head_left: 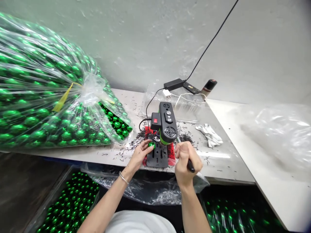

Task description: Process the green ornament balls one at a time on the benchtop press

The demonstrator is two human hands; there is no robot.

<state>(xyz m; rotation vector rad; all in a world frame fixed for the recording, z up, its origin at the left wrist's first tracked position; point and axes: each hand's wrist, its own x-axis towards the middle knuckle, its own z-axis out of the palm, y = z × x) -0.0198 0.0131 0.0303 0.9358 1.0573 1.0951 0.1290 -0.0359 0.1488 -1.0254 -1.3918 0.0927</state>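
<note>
My left hand (141, 153) pinches a shiny green bauble (152, 145) between thumb and fingers, over the slotted black base plate (157, 158) of a small bench machine. Above the plate sits the machine's black head (167, 121), with round vents, silver buttons and a red switch on its side. Wrapped round a lever with a black end knob (190, 166) is my right hand (187, 158), to the right of the head. Part of the bauble is covered by my fingers. Red material (171, 155) shows under the base plate.
A large clear bag of green baubles (48, 97) lies at the left. Black scraps (139, 139) litter the table around the machine. White gloves (209, 135), a power adapter (174, 84) and a dark-capped bottle (209, 87) lie beyond. More baubles (70, 197) fill a container below.
</note>
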